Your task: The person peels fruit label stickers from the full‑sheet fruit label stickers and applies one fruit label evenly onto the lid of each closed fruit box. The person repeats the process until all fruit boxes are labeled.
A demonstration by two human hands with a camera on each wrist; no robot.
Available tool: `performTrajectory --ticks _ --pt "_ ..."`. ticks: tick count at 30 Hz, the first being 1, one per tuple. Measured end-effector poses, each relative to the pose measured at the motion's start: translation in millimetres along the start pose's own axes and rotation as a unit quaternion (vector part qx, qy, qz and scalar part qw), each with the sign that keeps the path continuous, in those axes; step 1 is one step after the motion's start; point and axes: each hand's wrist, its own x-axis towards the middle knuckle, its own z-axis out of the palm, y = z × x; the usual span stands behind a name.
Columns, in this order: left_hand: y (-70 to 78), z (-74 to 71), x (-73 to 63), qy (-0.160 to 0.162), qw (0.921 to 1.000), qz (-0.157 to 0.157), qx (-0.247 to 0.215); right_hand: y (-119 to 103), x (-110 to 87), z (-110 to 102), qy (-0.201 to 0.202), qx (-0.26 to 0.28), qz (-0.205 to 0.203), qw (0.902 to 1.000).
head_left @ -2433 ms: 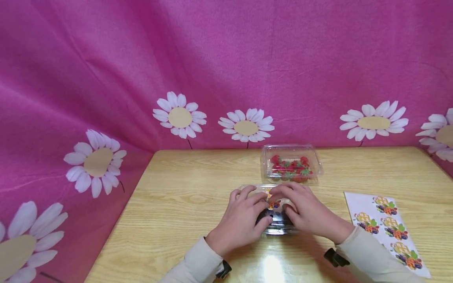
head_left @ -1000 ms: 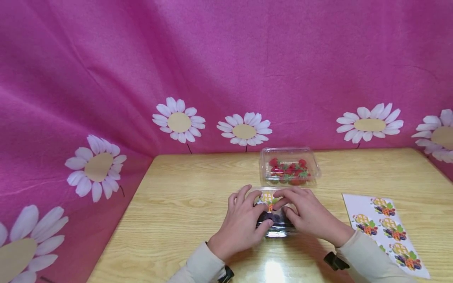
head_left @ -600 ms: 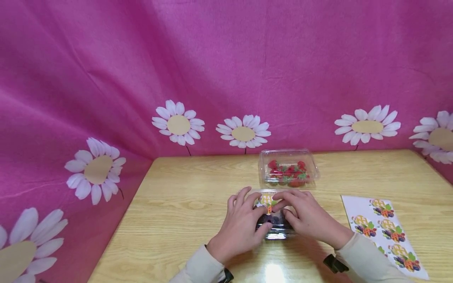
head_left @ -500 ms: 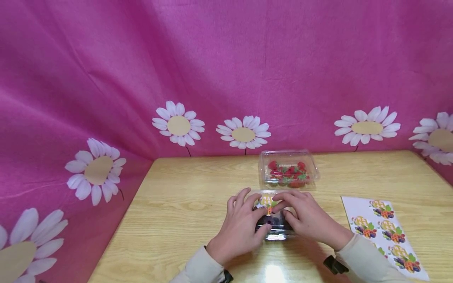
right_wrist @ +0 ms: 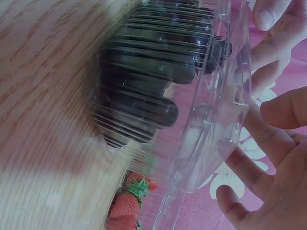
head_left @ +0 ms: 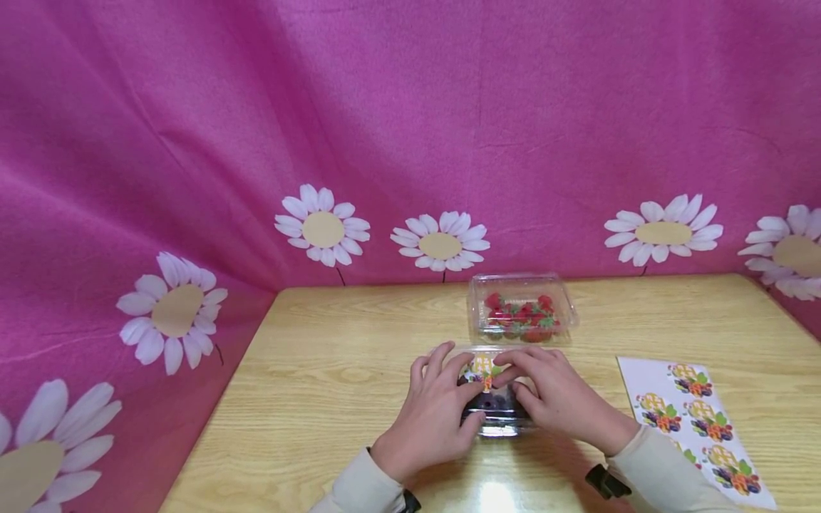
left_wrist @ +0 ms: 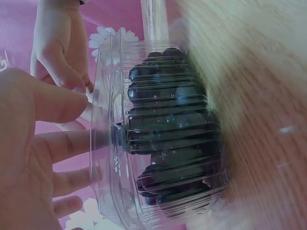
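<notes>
A clear plastic clamshell box (head_left: 500,430) of dark grapes (left_wrist: 182,120) stands on the table in front of me, its lid down. On the lid lies a fruit-print sticker (head_left: 482,368), partly covered by fingers. My left hand (head_left: 432,417) spreads over the lid's left side, fingertips resting at the sticker. From the right, my right hand (head_left: 561,395) touches the lid with loosely bent fingers, index tip by the sticker's right edge. Neither hand wraps round the box. In the right wrist view the right fingers (right_wrist: 252,167) reach the lid's rim.
Behind the grapes stands a second clear box (head_left: 477,303) with red strawberries (head_left: 522,313). A white sheet of fruit stickers (head_left: 641,377) lies at the right of the wooden table (head_left: 321,370). A pink daisy-print cloth (head_left: 410,107) hangs at the back and left.
Compared with 2.4 seconds ago, more of the sticker shows between the hands. The left thumb has drawn slightly back. The head view has tilted up a little; both hands stay on the lid.
</notes>
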Motion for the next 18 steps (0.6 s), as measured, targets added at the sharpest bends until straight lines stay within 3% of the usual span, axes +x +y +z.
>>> performTrajectory --ticks 18 --pt "-0.4 1.2 -1.5 0.000 1.0000 0.001 -0.001 1.9 -0.2 3.4 0.011 0.000 -0.007 0.9999"
